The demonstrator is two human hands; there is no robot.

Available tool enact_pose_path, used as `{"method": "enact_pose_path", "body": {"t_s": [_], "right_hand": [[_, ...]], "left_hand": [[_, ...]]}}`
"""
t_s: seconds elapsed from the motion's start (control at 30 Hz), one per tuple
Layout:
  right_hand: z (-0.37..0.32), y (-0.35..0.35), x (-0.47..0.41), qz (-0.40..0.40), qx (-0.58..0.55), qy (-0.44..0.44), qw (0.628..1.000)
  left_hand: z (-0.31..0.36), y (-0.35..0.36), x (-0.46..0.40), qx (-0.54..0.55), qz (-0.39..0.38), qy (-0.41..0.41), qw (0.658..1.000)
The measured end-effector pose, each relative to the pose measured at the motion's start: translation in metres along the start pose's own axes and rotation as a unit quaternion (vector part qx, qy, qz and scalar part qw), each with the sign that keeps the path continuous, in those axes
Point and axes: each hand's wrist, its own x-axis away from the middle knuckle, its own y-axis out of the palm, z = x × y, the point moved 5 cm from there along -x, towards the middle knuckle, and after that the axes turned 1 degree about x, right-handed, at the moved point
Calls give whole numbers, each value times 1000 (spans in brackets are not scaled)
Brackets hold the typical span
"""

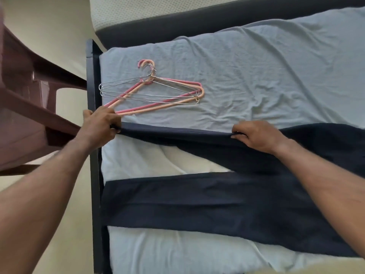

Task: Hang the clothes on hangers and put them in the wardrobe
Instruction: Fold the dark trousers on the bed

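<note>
A pair of dark navy fabric trousers (pixel 197 202) lies spread across a bed covered in a wrinkled pale blue sheet (pixel 256 76), one leg flat and nearer the camera, the other lifted along its far edge. The left hand (pixel 98 125) pinches that edge near the hem end, fingers curled around the cloth by the dark bed frame (pixel 94 175); the right hand (pixel 256 137) pinches the same edge further up the leg, fingertips folded under and gripping the seam. Between the two hands the edge is pulled into a taut straight line. A small pile of hangers (pixel 150 89), two pink and peach plastic ones and some thin silver wire ones, rests on the sheet just beyond the held leg, the left hand close beside the low end of the plastic ones. A brown plastic chair (pixel 29 107) stands off the bed's left side. No wardrobe is in view. The step in hand looks like folding one leg onto the other. To do it well: keep the tension even between both pinches, bring the raised leg down so seam meets seam over the flat leg, align the hems at the frame end, then smooth out wrinkles before threading over a hanger bar. Risk: uneven pull skews the crease.
</note>
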Motion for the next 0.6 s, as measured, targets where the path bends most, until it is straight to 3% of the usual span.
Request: {"method": "enact_pose_path", "body": {"t_s": [0.33,0.6], "right_hand": [[-90,73,142,18,121,-129,984],[-123,123,199,11,140,-153,978]], "left_hand": [[24,77,192,-172,-88,61,979],[33,121,273,-197,-61,1,979]]}}
